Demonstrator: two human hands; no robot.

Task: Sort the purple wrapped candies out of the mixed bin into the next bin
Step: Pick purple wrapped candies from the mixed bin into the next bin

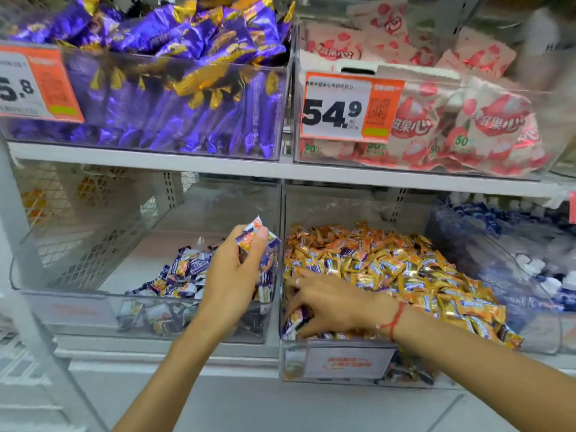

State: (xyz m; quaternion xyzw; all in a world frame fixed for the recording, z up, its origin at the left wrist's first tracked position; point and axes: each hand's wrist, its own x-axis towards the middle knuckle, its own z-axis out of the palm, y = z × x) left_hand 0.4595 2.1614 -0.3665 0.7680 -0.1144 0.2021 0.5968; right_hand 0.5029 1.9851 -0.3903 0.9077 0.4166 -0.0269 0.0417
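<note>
Two clear plastic bins sit side by side on the lower white shelf. The mixed bin [339, 360], at about five o'clock from the picture's centre, is heaped with orange and gold wrapped candies [405, 275], with a few purple wrapped candies [294, 322] showing near its front left corner. The right hand [327, 302], a red string bracelet [393, 322] round its wrist, reaches into that corner with fingers curled down among the wrappers (whether they actually grip a piece I cannot tell). The left hand [233, 272] is raised over the neighbouring clear bin [78, 310] at seven o'clock, thumb and fingers closed round a small bunch of purple and white wrapped candies [254, 230]. More purple ones [184, 275] lie piled in that bin below it.
</note>
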